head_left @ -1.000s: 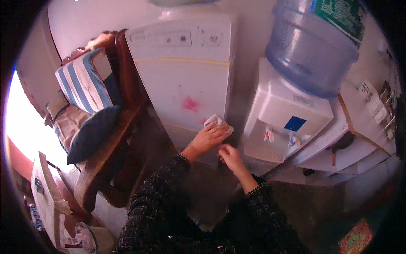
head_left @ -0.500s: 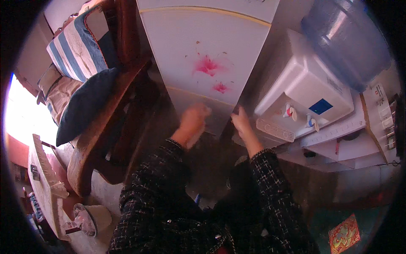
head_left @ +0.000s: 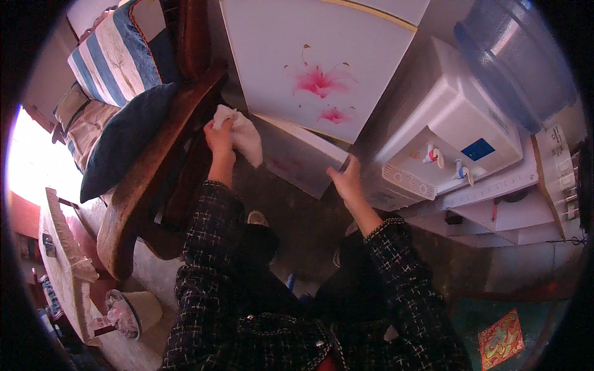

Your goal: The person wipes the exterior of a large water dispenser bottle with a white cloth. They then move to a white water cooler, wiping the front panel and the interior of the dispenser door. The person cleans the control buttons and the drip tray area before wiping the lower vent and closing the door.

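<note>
Left hand [head_left: 221,137] is raised beside the lower left corner of the white refrigerator [head_left: 322,62]; its fingers are closed in a grip on a crumpled white cloth [head_left: 242,135], which hangs down and to the right of the hand, in front of the opened lower door. The cloth sits close to the refrigerator's lower left corner; contact with the cabinet cannot be confirmed.

Right hand [head_left: 348,182] rests on the right edge of the lower refrigerator door [head_left: 297,162], which stands swung out from the cabinet. Fingers are curled over that edge, thumb alongside.

The upper refrigerator door is white with a pink flower print. Immediately right of the refrigerator stands a white water dispenser [head_left: 451,148] with two small taps, carrying a large blue bottle [head_left: 513,59]. Further right are white shelves or cabinets, detail unclear.

Left of the refrigerator is a dark wooden chair [head_left: 154,179] with curved arm, holding a dark blue cushion [head_left: 124,139] and a blue-and-white striped cushion [head_left: 120,55]. The floor [head_left: 303,229] is dark and dull; the person's shoes are partly visible on it. Strong daylight enters at the far left. Both sleeves are dark tweed with light flecks.
</note>
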Available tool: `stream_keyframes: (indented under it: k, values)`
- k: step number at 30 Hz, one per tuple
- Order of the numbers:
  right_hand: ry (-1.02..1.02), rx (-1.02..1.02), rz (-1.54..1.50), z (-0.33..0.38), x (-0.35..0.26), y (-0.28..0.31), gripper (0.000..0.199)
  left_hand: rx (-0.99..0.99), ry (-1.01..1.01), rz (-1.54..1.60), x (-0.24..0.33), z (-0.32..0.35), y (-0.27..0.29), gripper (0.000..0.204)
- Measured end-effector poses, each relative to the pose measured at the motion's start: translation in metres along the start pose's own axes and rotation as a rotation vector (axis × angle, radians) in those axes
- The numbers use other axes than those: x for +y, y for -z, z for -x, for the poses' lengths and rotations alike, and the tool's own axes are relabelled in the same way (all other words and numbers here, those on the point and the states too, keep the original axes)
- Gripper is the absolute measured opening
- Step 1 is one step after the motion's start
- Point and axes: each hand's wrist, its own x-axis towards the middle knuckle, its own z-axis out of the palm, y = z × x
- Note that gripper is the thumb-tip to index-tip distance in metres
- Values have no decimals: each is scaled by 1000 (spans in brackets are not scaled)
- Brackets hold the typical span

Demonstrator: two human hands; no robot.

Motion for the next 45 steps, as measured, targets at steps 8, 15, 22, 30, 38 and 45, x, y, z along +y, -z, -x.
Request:
stream_keyframes:
  k: [8, 15, 22, 30, 38, 45]
  values:
    - [299, -293, 423, 71, -53, -6, 49, -130, -366, -409, 6, 30, -1, 44]
    - [462, -565, 111, 103, -45, -43, 31, -375, -549, -390, 15, 53, -3, 28]
    - [441, -664, 66, 107, -50, -49, 25, -707, -383, -684, 70, 96, 11, 21]
    - [318, -641, 24, 108, -53, -49, 29, -964, -445, -786, 82, 173, 57, 37]
    - [294, -595, -6, 109, -49, -47, 26, -830, -607, -633, 49, 194, 67, 44]
    - [333, -665, 55, 106, -49, -51, 27, -631, -566, -532, 35, 119, 22, 42]
